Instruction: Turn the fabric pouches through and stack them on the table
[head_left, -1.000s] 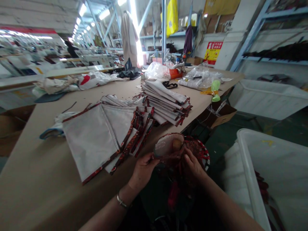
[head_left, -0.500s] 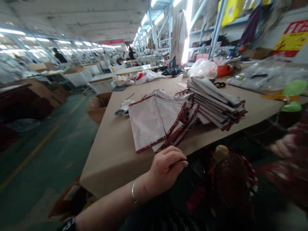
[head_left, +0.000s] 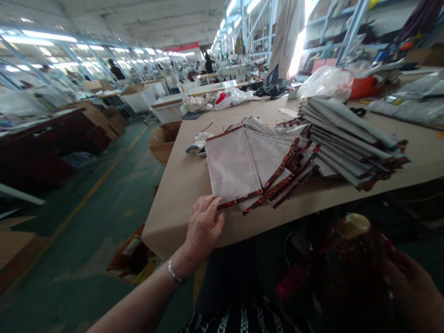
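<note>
At the near corner of the top grey fabric panel (head_left: 232, 166), my left hand (head_left: 204, 224) touches the dark red patterned edging. Its fingers reach forward and the thumb stands apart from them. The panel has a seam down it and lies on a fanned stack of similar pieces. Low on the right, in deep shadow, my right hand (head_left: 412, 282) is beside a dark red patterned fabric bundle (head_left: 360, 263). Its fingers are too dark to make out a grip. A rounded yellowish object (head_left: 353, 225) tops that bundle.
A second stack of folded grey pieces (head_left: 347, 143) lies on the brown-covered table (head_left: 180, 199). A small crumpled cloth (head_left: 199, 144), clear plastic bags (head_left: 326, 82) and an orange container (head_left: 367, 88) are around the stacks. Cardboard boxes (head_left: 164, 141) stand left of the table.
My left hand has moved left from the table edge to the panel's corner, and its fingers have opened. My right hand has moved down beside the dark fabric. The view has turned left.
</note>
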### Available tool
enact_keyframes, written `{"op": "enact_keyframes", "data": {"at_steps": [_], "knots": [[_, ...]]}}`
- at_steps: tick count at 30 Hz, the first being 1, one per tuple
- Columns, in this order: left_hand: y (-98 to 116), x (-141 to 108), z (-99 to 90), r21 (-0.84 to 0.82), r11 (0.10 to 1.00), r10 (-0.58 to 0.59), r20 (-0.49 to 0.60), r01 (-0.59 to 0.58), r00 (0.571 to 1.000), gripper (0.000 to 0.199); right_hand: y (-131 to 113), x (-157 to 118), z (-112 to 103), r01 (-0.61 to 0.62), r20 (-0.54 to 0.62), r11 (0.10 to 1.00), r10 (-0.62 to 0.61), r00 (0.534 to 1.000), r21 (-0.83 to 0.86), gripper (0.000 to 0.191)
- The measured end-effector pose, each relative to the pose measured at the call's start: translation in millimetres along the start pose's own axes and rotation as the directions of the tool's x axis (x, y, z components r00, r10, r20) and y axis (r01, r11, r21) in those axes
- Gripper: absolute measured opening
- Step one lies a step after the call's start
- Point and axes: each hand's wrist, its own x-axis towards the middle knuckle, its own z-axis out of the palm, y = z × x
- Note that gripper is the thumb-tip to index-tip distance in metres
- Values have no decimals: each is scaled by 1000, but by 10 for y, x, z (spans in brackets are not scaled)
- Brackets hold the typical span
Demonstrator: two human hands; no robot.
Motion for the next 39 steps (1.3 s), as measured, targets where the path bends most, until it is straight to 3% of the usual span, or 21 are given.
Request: {"op": "enact_keyframes", "data": {"at_steps": [1,3,6,7,9,11,13,15,16,18,20,23,26,28,30,31,33,35,37,39], "knots": [[1,32,28,10,1000,1,6,-1,1000,31,-122,-19,-42,-52,-4,999,52,999,1,16],[-17,89,78,28,999,18,12,-18,1000,30,-381,-98,-100,-22,-21,1000,22,1000,8,26],[-75,156,106,75,995,63,4,-64,998,29,-750,-277,-119,282,-78,959,-279,957,23,35],[-87,178,96,81,994,74,-12,-73,997,27,-880,-335,-122,398,-92,916,-394,915,41,32],[-66,228,44,57,994,99,-67,-96,993,24,-1186,-425,-144,621,-116,777,-610,784,104,21],[37,288,-41,0,989,145,-133,-146,980,21,-1574,-470,-190,797,-134,584,-787,602,153,21],[218,344,-139,-47,975,205,-181,-217,962,22,-2008,-473,-221,894,-154,425,-883,444,138,28],[442,376,-230,-82,955,265,-188,-284,946,23,-2406,-443,-193,930,-149,365,-918,368,48,35],[555,379,-269,-106,943,295,-177,-316,939,23,-2565,-417,-153,934,-140,357,-925,353,-3,37],[753,354,-329,-173,912,350,-143,-372,926,24,-2771,-346,-40,929,-117,361,-929,351,-79,37],[889,304,-364,-254,880,384,-112,-400,916,26,-2822,-245,67,918,-104,378,-924,367,-120,31],[960,220,-361,-325,850,405,-101,-415,909,26,-2671,-72,96,887,-106,431,-902,419,-168,30],[923,152,-270,-324,863,376,-97,-386,922,23,-2367,9,-65,842,-156,510,-859,488,-174,44],[889,111,-150,-343,899,273,-52,-274,961,24,-2133,-35,-204,849,-186,501,-862,472,-167,51],[894,74,-3,-446,893,95,56,-61,994,25,-1891,-145,-278,881,-200,437,-894,401,-184,57],[920,59,70,-528,845,-16,128,82,992,23,-1767,-214,-269,888,-205,416,-903,378,-198,60],[1028,37,192,-700,601,-234,309,387,922,12,-1519,-365,-145,887,-181,424,-901,394,-181,63],[1190,30,265,-764,220,-346,520,606,781,5,-1285,-529,87,868,-99,490,-870,482,-83,61],[1359,33,297,-701,-99,-310,696,706,648,20,-1094,-701,340,808,31,581,-813,581,99,55],[1479,26,321,-581,-280,-233,813,764,534,29,-976,-853,516,627,173,719,-687,706,298,45]]}}
